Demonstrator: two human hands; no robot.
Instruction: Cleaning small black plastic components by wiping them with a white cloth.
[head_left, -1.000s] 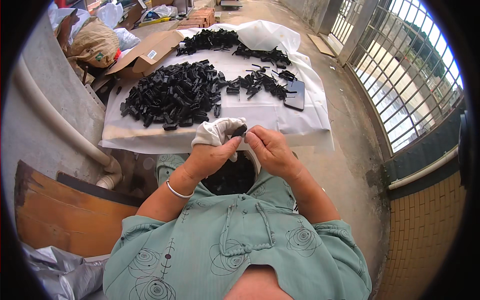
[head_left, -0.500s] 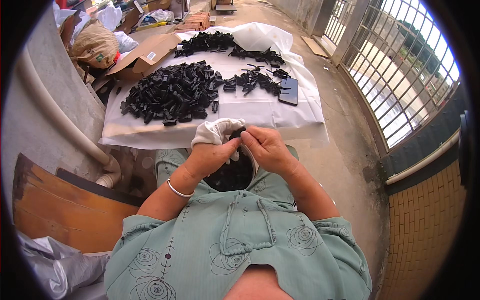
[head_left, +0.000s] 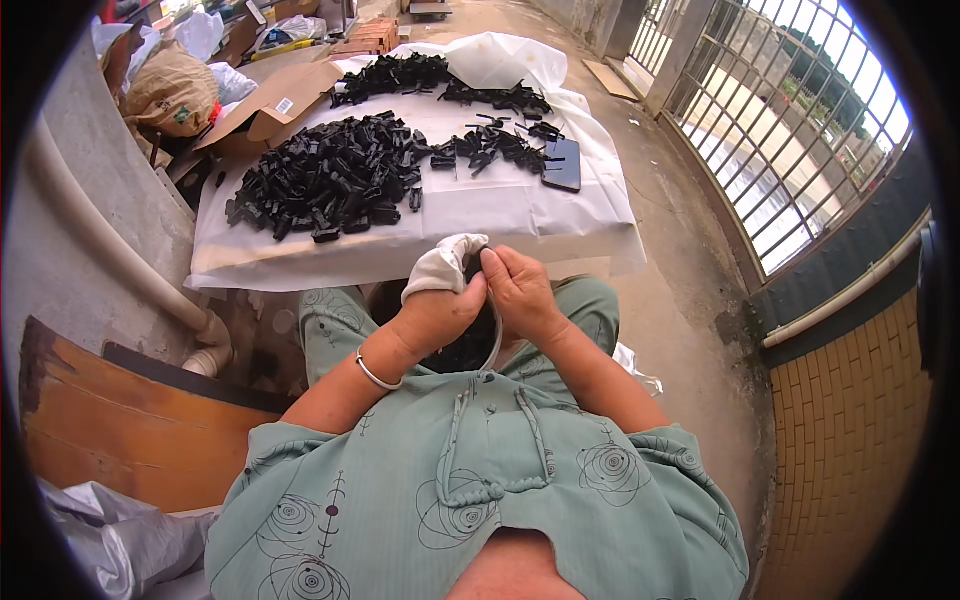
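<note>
In front of my lap, my left hand (head_left: pixel 442 292) and my right hand (head_left: pixel 522 292) meet with their fingers closed. A white glove (head_left: pixel 437 270) covers the fingers of my left hand. Between the fingertips is a small black plastic part (head_left: pixel 475 264), mostly hidden, gripped by both hands. Below them, between my knees, stands a bucket (head_left: pixel 497 340) with a pale rim, holding black pieces (head_left: pixel 462 354). Just beyond, a large heap of black plastic parts (head_left: pixel 330 170) lies on a table with a white cover (head_left: pixel 480 225).
Smaller piles of black parts (head_left: pixel 395 75) lie farther back, and thin-pronged black pieces (head_left: pixel 495 148) lie beside a phone (head_left: pixel 562 165) at the right. A cardboard box (head_left: pixel 275 108) and bags (head_left: pixel 172 92) crowd the far left. A wooden board (head_left: pixel 140 420) leans near my left elbow; barred windows (head_left: pixel 800 120) line the right.
Both hands stay together on the small black part, turned slightly and drawn closer to each other. The whole view has shifted a little, so the table sits farther left in it.
</note>
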